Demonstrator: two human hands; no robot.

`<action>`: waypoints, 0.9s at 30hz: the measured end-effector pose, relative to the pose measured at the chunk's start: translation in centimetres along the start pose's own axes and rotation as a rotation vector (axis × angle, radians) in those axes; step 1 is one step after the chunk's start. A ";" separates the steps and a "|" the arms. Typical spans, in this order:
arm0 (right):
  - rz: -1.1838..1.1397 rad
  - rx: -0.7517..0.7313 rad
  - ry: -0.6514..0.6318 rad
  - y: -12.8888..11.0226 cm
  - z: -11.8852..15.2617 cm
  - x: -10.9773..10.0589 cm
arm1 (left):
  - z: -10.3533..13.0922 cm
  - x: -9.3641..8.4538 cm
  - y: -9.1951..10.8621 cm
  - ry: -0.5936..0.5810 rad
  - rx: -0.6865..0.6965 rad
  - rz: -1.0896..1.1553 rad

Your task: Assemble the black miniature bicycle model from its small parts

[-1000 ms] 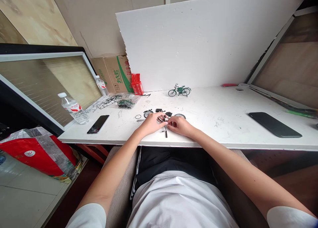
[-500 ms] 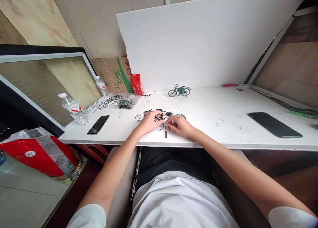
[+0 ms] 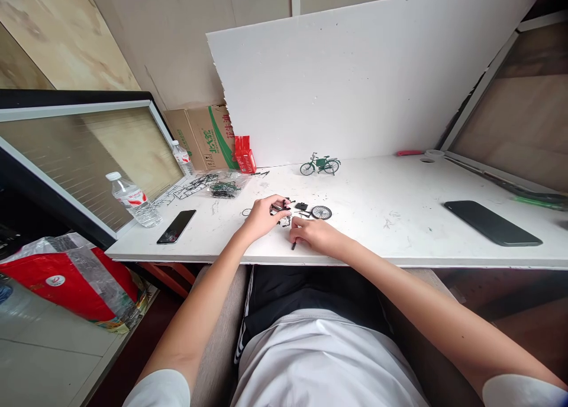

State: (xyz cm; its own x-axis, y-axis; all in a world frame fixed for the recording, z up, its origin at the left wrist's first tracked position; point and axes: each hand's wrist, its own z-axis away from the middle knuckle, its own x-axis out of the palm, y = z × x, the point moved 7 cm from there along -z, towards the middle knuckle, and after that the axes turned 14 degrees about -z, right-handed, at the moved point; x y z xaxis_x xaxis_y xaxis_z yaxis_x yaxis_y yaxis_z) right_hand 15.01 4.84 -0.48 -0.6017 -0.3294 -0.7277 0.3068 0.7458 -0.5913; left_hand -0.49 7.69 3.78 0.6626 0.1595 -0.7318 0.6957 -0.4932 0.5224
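Over the white table, my left hand [image 3: 262, 216] pinches a small black model part [image 3: 285, 204] between thumb and fingers; its exact shape is partly hidden. Just to the right, my right hand [image 3: 314, 232] has its fingers closed on a thin black-handled tool [image 3: 293, 246], whose dark end sticks out below them. Beyond the right hand lie a spoked model bicycle wheel [image 3: 321, 212] and a flat black piece [image 3: 301, 206]. More small parts lie between the hands, too covered to tell apart. A finished-looking green model bicycle [image 3: 320, 164] stands farther back.
At left are a phone [image 3: 176, 227], a water bottle [image 3: 135, 201], a plastic bag of green and black parts [image 3: 225, 187] and black part frames [image 3: 189, 185]. A red box [image 3: 244, 154] stands behind. A dark flat case [image 3: 492, 223] lies at right, and a white board [image 3: 355, 81] leans at the back.
My right hand has moved slightly down and left, and its fingers have closed on the black-handled tool that lay on the table. The wheel shows more fully. My left hand keeps its pinch.
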 end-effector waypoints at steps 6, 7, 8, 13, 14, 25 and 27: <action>0.144 -0.061 0.023 0.1 -0.1 0.9 | -0.3 -1.1 -0.8 0.047 -0.020 -0.015; 0.101 -0.051 0.044 0.5 0.0 0.7 | -0.4 -1.4 -0.9 0.057 -0.017 -0.017; 0.057 -0.038 0.074 0.9 0.0 0.4 | -0.5 -1.8 -1.0 0.068 -0.012 -0.019; 0.018 0.017 0.259 2.6 0.2 -2.4 | -0.6 -4.6 -1.7 0.199 -0.011 -0.035; 0.020 0.029 0.298 2.8 0.3 -3.3 | -0.5 -5.2 -1.9 0.231 -0.013 -0.038; 0.033 0.436 0.244 9.7 2.6 -9.3 | -0.1 -9.5 -3.8 0.381 -0.098 0.026; -0.020 0.483 0.205 10.5 2.9 -9.0 | -0.2 -9.4 -4.3 0.349 -0.120 0.104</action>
State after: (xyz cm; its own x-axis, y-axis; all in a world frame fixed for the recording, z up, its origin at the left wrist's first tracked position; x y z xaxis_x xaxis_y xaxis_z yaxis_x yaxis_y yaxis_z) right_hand 25.79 13.92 -1.15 -0.7280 -0.1850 -0.6602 0.5695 0.3729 -0.7325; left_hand -9.62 8.51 8.48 0.7715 0.4054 -0.4903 0.6337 -0.4214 0.6488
